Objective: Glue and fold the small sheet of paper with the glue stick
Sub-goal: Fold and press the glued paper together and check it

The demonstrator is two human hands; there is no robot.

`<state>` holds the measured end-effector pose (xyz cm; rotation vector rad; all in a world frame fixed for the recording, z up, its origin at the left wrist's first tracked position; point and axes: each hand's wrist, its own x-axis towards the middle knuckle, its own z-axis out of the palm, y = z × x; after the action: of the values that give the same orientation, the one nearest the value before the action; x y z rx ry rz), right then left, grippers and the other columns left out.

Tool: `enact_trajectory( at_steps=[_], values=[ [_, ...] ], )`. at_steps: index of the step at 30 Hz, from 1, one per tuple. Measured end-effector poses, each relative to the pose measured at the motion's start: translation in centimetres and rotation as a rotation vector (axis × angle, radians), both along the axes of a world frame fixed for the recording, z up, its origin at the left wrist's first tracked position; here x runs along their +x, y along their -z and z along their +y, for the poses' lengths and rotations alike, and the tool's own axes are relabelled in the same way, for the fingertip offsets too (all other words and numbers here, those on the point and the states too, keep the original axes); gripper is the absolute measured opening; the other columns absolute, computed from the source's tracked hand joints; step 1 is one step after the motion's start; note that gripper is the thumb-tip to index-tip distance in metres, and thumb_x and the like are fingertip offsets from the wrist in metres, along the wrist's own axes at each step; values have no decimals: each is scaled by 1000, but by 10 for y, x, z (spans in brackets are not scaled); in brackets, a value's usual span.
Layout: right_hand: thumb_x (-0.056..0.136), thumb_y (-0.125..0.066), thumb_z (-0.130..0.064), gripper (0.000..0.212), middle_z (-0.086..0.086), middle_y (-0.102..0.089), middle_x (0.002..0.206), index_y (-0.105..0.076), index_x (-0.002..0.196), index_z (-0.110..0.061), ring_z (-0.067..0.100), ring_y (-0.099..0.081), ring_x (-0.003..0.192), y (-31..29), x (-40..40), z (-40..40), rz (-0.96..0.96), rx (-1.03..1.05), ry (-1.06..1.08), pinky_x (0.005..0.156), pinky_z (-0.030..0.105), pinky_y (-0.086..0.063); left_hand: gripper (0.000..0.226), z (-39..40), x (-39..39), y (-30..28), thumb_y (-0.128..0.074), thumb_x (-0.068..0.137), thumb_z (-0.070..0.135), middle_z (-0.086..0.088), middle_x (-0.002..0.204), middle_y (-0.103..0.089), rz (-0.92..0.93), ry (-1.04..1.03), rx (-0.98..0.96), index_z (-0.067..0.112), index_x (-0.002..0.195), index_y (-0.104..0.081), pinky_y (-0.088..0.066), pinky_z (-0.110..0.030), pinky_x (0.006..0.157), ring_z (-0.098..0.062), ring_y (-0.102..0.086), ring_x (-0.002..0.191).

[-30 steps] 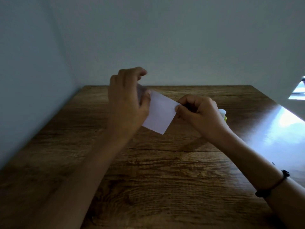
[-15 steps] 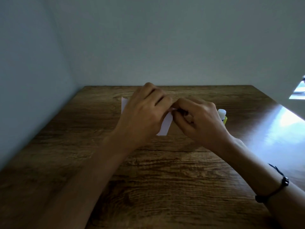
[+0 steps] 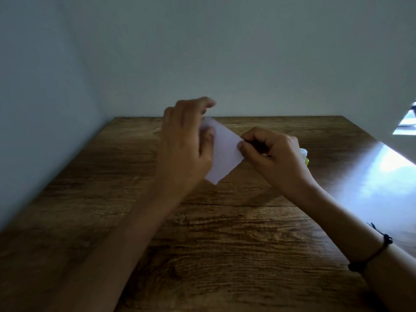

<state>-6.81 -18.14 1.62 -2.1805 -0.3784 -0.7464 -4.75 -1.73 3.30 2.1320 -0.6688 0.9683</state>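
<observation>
I saw the left hand (image 3: 184, 145) and right hand (image 3: 272, 154) each pinching the paper (image 3: 225, 154) above the table (image 3: 225, 233). I feared uneven pulls would skew the fold.

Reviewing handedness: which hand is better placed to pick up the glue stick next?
Right, probably. The glue stick lies just behind the right hand, while the left hand holds the paper on the far side.
</observation>
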Motion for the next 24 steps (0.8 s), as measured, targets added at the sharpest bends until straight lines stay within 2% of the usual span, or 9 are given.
enact_trajectory(
  at_steps=[2,5,8,11,14,17,19,21,24],
  values=[
    [83,-58,-17,14,3,-69,70,-69,83,-7,13,-59,65,0,-1,2,-35,-49,-10,58,21,-42,27,-1,5,6,-52,85,18,-10,115,-60,-220,-68,332,13,112,-56,-32,-37,94,-22,-41,111],
    [83,-58,-16,15,2,-68,69,-69,83,-7,14,-59,66,-2,-4,5,-52,-65,-38,57,20,-42,21,-2,7,11,-51,87,24,-9,98,-67,-296,-120,463,10,92,-65,-26,-41,96,-23,-40,104],
    [84,-62,-14,11,-2,-61,62,-64,74,-12,10,-53,60,-4,-3,2,10,7,-28,53,15,-36,15,-1,3,5,-53,83,20,-6,83,-63,-131,-61,284,9,81,-61,-30,-34,80,-18,-43,87],
    [85,-63,-14,12,-3,-63,67,-64,73,-19,6,-52,61,-3,-1,-1,117,126,-57,57,19,-42,11,-1,0,-3,-55,87,21,3,80,-57,246,111,-128,13,79,-58,-42,-26,64,-10,-51,75],
    [85,-61,-14,13,9,-65,71,-64,73,-11,20,-56,66,-3,1,0,155,180,-69,60,29,-43,15,1,0,-7,-55,88,21,9,76,-58,549,229,-521,23,73,-57,-44,-9,51,8,-53,60],
    [85,-61,-14,14,-10,-61,65,-64,71,-17,4,-52,60,-4,0,0,152,139,-70,58,19,-41,3,4,0,-9,-55,88,27,16,82,-57,450,151,-316,25,87,-57,-41,-2,51,12,-54,66],
    [84,-62,-13,20,-19,-60,61,-62,68,-25,-2,-52,59,-6,-2,1,160,104,-77,54,10,-38,13,6,0,-8,-55,88,29,12,82,-59,386,119,-175,18,91,-59,-43,-10,55,2,-54,69],
    [84,-63,-14,19,-18,-60,61,-62,67,-23,-2,-52,58,-6,0,1,185,106,-75,55,10,-39,18,5,0,-8,-54,88,27,-1,79,-62,453,141,-217,11,86,-61,-45,-24,59,-10,-55,68],
    [84,-63,-12,11,-2,-64,69,-65,73,-15,9,-57,63,-5,2,-1,285,255,-95,63,28,-49,15,5,2,-11,-55,89,22,2,79,-63,639,178,-539,16,77,-60,-51,-31,65,-11,-58,71]
  ],
)
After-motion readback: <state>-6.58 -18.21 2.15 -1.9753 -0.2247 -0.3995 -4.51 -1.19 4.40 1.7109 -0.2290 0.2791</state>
